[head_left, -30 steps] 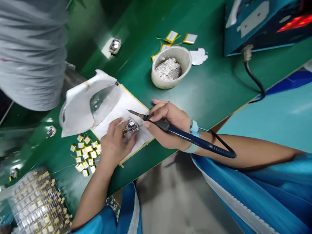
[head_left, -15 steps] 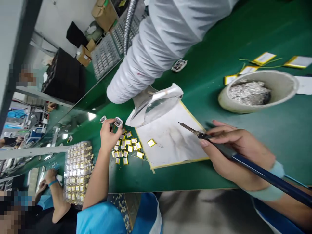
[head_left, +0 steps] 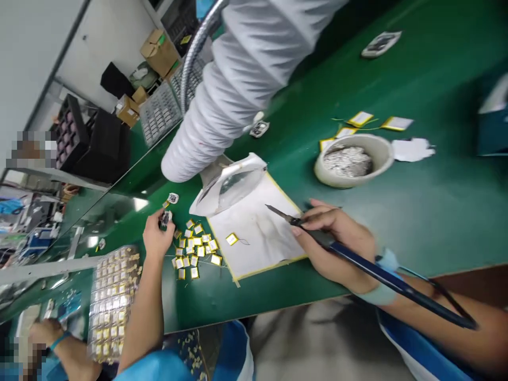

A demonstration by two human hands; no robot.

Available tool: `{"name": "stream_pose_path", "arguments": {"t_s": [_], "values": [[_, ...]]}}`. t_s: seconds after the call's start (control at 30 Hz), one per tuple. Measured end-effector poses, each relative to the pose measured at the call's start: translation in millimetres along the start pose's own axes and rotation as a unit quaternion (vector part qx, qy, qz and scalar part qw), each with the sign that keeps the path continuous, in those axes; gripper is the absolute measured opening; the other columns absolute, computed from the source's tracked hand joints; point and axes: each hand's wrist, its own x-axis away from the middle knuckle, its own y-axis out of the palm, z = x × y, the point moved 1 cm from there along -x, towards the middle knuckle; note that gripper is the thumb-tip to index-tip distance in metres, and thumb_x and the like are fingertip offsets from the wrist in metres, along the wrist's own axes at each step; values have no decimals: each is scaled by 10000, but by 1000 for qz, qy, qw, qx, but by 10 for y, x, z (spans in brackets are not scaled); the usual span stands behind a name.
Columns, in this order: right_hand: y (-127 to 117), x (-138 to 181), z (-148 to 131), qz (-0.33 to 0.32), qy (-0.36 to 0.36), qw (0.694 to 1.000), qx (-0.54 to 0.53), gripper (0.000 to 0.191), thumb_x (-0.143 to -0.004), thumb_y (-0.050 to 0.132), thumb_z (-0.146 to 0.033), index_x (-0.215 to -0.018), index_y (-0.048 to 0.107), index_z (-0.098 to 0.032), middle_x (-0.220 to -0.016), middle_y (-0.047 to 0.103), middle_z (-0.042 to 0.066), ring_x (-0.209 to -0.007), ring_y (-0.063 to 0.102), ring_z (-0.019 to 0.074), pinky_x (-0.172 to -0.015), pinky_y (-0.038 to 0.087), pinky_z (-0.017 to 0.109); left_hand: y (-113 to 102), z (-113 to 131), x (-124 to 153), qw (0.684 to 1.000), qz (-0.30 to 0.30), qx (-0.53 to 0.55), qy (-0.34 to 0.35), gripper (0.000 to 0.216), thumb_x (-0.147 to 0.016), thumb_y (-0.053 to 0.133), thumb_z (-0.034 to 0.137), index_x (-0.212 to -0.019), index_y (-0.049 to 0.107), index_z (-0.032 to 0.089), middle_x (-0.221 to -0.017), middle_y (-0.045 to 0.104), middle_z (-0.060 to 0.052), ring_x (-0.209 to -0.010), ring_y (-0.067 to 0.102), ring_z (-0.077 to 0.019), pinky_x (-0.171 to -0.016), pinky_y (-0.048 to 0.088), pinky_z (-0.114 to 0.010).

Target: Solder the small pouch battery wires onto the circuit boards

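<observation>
My left hand [head_left: 155,238] has its fingers closed around a small white device housing with a dark circuit inside [head_left: 167,217], low over the green bench. Just beyond the fingertips lies another open housing [head_left: 173,198] with a small yellow-edged piece beside it. To the right of that hand spreads a pile of small yellow-edged battery cells [head_left: 191,248]. My right hand [head_left: 337,243] grips a soldering iron [head_left: 353,258] like a pen, its tip over a white taped sheet [head_left: 254,238]. A single battery cell with thin wires [head_left: 232,239] rests on the sheet, apart from the tip.
A white ribbed duct [head_left: 222,95] with a clear-fronted hood [head_left: 234,185] overhangs the sheet. An oval tub of silvery scraps [head_left: 383,153] stands at right, larger cells [head_left: 397,123] behind it. A clear tray of cells [head_left: 111,301] sits at left, near a co-worker's arm [head_left: 67,349].
The view has swung, so most bench items appear farther left. My left hand has moved left relative to the battery pile and lower. The soldering iron keeps its place over the sheet.
</observation>
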Motion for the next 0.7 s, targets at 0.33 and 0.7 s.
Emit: {"name": "stream_pose_path", "arguments": {"t_s": [0.33,0.7], "values": [[-42,-109,-119,-8,2,1000,9,193,-877,832,-236,-910,647,-280,-733,689,-53,-689,720,198,-1109,635,572,317,1977,998,955,-97,39,277,423,-985,672,408,-1362,692,217,-1104,729,-106,-875,742,-261,-645,505,-344],[-861,-140,62,126,-44,991,33,246,-957,821,-372,-1130,668,-286,-980,723,23,-848,789,238,-838,664,448,-24,1634,1247,902,-71,177,388,447,-1045,744,445,-1414,637,217,-1257,781,-116,-1139,791,-236,-895,643,-317]]}}
